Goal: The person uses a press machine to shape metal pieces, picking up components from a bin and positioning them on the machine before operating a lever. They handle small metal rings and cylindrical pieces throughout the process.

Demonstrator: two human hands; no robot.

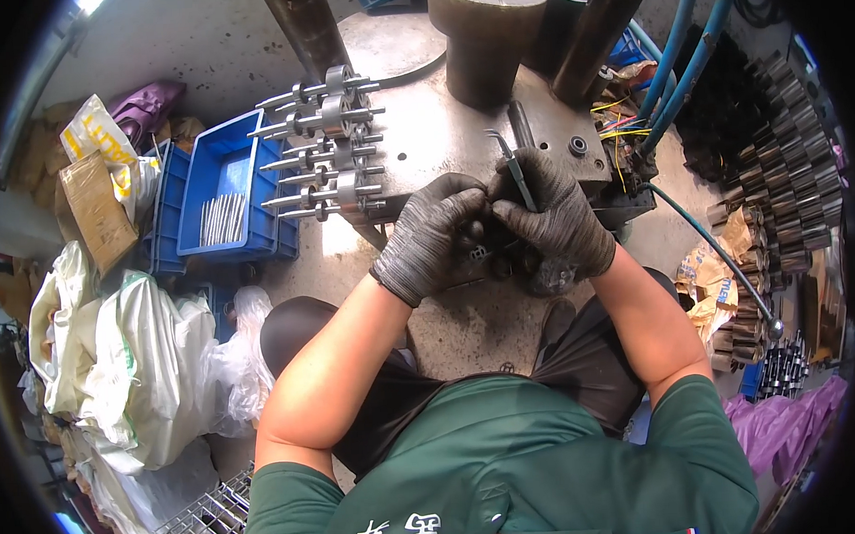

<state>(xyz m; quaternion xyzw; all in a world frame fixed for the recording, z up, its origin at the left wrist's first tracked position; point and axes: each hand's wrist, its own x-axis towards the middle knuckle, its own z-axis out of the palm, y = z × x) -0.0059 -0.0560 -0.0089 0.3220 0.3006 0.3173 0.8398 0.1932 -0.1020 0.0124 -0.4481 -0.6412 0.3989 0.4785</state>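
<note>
My left hand (428, 231), in a dark grey knit glove, is closed, its fingertips pinched near the front edge of the metal press table (423, 126). What it pinches is hidden or too small to make out. Close beside it, my gloved right hand (562, 215) grips a pair of bent-tip tweezers (516, 175), the hooked tip pointing up and away from me. The two hands nearly meet at the fingertips. Several steel shafts with round discs (337, 148) lie in a row along the table's left side.
Left of the table stands a blue bin (187, 219) with several thin metal rods (223, 219). The press column (481, 49) rises at the back. Blue hoses (694, 69) and stacked metal cylinders (791, 160) are at the right. White sacks (139, 362) sit at the lower left.
</note>
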